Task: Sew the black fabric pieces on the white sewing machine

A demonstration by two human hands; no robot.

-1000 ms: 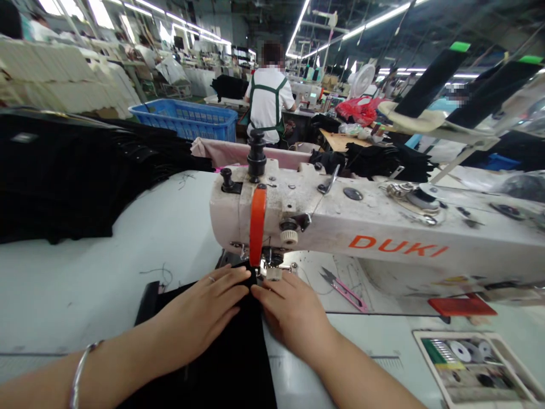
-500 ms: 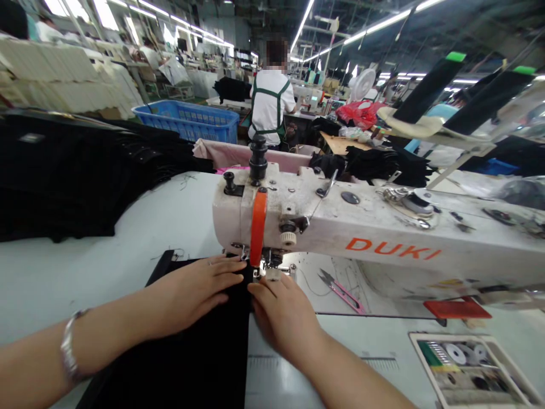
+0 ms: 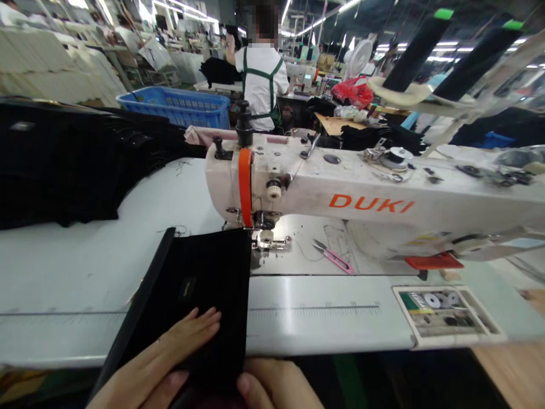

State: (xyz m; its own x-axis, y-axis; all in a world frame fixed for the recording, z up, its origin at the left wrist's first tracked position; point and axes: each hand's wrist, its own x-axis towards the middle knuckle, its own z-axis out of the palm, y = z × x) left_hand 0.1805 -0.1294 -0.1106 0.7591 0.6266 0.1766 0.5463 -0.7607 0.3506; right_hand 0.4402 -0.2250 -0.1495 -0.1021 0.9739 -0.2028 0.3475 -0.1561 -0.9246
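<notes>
A black fabric piece (image 3: 213, 267) with a small dark label (image 3: 187, 288) lies on the sewing machine table. Its far right corner is at the needle area of the white sewing machine (image 3: 361, 193). My left hand (image 3: 170, 355) rests flat on the cloth below the label, fingers stretched out. At the near right edge of the cloth, my right hand (image 3: 279, 383) grips the fabric, its thumb on the edge; the bottom of the frame cuts off part of this hand. Pink-handled thread snips (image 3: 334, 257) lie on the machine bed, right of the presser foot (image 3: 259, 241).
Stacked black garments (image 3: 55, 165) cover the table's left side. Behind it stands a blue basket (image 3: 179, 108). A tray of bobbins (image 3: 447, 315) is set into the table at right. Two black thread cones (image 3: 419, 48) stand above. A person in white (image 3: 264, 79) works ahead.
Both hands have moved back from the needle area toward the near edge of the fabric, uncovering the label. The view has tilted downward. The person ahead has raised the left arm.
</notes>
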